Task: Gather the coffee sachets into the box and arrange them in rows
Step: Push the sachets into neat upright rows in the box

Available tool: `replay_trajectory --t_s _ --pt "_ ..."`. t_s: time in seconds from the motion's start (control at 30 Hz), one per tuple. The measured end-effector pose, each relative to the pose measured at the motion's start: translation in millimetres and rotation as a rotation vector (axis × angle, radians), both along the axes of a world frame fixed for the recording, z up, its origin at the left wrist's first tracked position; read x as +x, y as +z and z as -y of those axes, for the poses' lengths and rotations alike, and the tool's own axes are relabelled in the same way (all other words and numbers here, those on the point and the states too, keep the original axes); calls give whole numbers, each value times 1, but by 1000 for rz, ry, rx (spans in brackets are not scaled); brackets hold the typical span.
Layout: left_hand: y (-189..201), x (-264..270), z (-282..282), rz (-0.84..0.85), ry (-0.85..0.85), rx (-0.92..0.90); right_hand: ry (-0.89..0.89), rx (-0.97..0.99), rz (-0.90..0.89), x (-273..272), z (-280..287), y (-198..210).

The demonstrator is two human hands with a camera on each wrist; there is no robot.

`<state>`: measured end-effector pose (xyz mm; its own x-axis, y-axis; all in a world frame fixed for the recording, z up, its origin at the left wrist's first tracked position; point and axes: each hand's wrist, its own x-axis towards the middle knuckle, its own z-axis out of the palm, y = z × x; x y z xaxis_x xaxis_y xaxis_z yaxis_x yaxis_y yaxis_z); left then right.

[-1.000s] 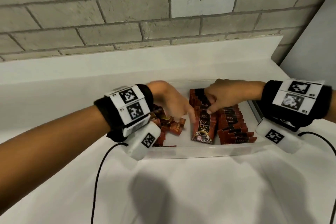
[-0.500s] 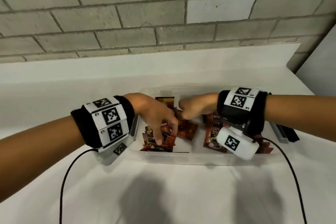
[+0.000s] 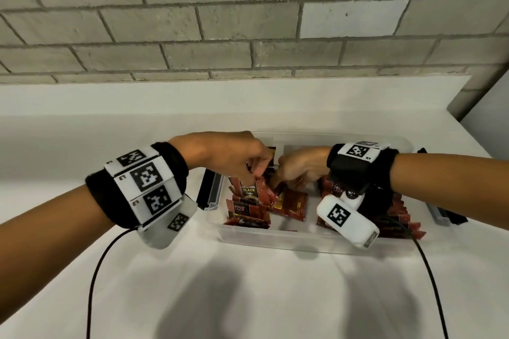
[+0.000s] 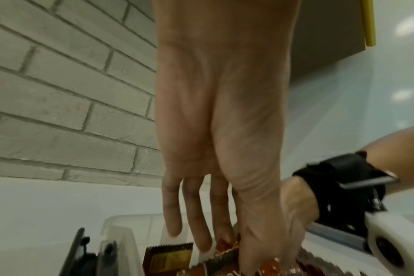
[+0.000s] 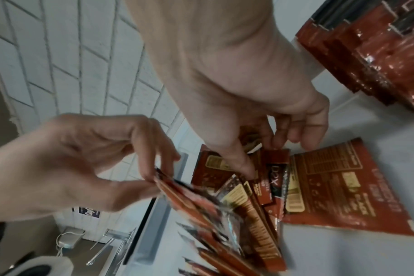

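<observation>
Both hands reach into the clear box (image 3: 275,239) on the white surface (image 3: 248,297).
Left hand (image 3: 225,157) pinches a few coffee sachets (image 5: 177,194) between thumb and fingers; right hand (image 3: 300,165), fingers curled, pinches one sachet from the loose pile (image 3: 278,201). A neat row (image 3: 396,217) stands at the box's right end.
</observation>
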<state>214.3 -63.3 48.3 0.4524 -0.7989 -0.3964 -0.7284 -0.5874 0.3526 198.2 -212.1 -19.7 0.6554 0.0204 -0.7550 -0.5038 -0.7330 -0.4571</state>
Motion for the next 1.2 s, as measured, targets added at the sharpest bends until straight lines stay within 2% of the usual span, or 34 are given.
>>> replay_trajectory --t_s 0.17,0.33,0.5,0.67,0.77,0.87,0.97,1.0,1.03,1.13,1.2 --pt "23 3 -20 17 111 -137 -36 121 -58 -2 0 -2" --pt "31 7 -48 60 353 -261 -6 226 -60 -7 2 -1" --pt "23 -9 -70 123 642 -454 51 156 127 -11 13 14" --pt "1 -36 -79 -12 887 -676 152 12 358 -22 32 41" --pt "-11 -54 -74 -133 1002 -826 117 44 450 -36 47 63" --pt "-20 -74 -61 -236 1073 -930 -2 227 535 -63 57 87" --pt "-25 -95 -42 -324 1088 -1025 -182 663 493 -98 58 95" --pt "-26 -102 -34 -362 1074 -1051 -218 749 472 -109 57 93" --pt "-27 -110 -25 -405 1052 -1078 -227 771 470 -119 55 89" --pt "-27 -129 -5 -497 997 -1123 -233 652 547 -142 48 73" --pt "-27 -138 3 -553 967 -1137 -300 600 628 -151 45 64"
